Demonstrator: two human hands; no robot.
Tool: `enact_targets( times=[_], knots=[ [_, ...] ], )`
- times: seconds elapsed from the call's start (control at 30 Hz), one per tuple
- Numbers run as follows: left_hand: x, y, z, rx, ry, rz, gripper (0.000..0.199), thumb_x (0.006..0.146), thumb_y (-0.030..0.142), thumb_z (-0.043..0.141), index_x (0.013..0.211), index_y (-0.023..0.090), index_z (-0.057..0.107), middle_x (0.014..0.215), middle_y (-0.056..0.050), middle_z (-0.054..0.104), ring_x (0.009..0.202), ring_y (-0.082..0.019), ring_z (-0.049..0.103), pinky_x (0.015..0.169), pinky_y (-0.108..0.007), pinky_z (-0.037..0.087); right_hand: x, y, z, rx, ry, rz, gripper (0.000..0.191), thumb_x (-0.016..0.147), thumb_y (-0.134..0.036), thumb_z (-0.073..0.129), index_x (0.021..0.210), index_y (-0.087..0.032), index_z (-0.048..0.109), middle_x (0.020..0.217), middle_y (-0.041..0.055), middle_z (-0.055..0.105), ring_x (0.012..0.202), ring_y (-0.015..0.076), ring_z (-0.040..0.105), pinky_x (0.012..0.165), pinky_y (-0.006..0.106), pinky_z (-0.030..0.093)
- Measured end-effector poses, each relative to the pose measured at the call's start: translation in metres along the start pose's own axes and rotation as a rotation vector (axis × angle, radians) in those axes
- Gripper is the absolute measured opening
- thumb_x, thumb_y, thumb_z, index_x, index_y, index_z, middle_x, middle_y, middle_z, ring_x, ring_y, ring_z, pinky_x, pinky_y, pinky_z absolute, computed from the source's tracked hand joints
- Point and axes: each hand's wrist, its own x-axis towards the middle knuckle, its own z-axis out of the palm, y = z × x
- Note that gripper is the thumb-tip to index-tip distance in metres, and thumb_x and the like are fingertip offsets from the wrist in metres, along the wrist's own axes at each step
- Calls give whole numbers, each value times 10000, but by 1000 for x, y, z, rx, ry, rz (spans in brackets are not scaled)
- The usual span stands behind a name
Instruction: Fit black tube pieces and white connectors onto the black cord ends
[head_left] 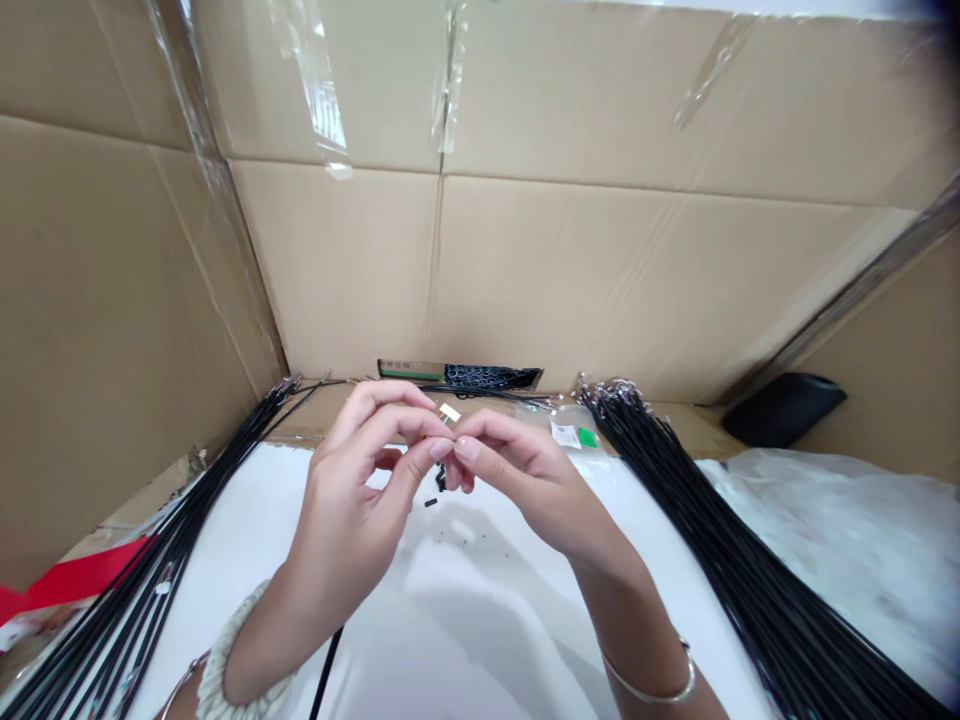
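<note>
My left hand (367, 490) and my right hand (532, 480) meet above the white surface, thumbs and index fingers pinched close together. A small white connector (450, 412) with thin coloured wires sticks up behind the fingertips, and its wires run down into the left hand's pinch. What lies right between the fingertips is too small and covered to make out. A black cable (327, 670) comes out below my left wrist. Under the hands are a short black piece (430, 502) and a dark bit (441, 477) partly hidden by the fingers.
Bundles of black cables lie at left (202, 510) and right (697, 530). At the back are a long box (409, 370) and a clear bag with a green label (587, 438). Cardboard walls (555, 260) surround the white table (480, 620). Clear plastic sheeting (840, 540) lies at right.
</note>
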Motion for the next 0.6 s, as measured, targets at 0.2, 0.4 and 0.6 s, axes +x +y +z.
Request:
enact_targets(
  times=[0.2,0.4,0.6],
  knots=[
    [2,-1,-2,62,38,29,97,915,241,714,841,255,775,1055,-69,614,848,-171,573,558,-222,440,-1,3,5,-10,-63,25,253,997,-394,603,837,-201,631,710,-26,582,664,109,539,643,257,469],
    [0,3,-4,56,4,64,114,917,234,711,819,244,768,1009,-61,613,758,-137,571,496,-199,442,1,4,3,-29,115,-60,194,998,-406,602,985,-234,691,851,5,686,762,128,616,711,275,517],
    [-2,2,-2,88,-122,149,152,921,131,670,848,237,751,978,-32,591,758,-104,586,508,-156,496,1,6,-2,-253,162,-347,190,969,-235,661,1143,-275,725,1045,28,729,914,141,651,791,277,546]
  ],
)
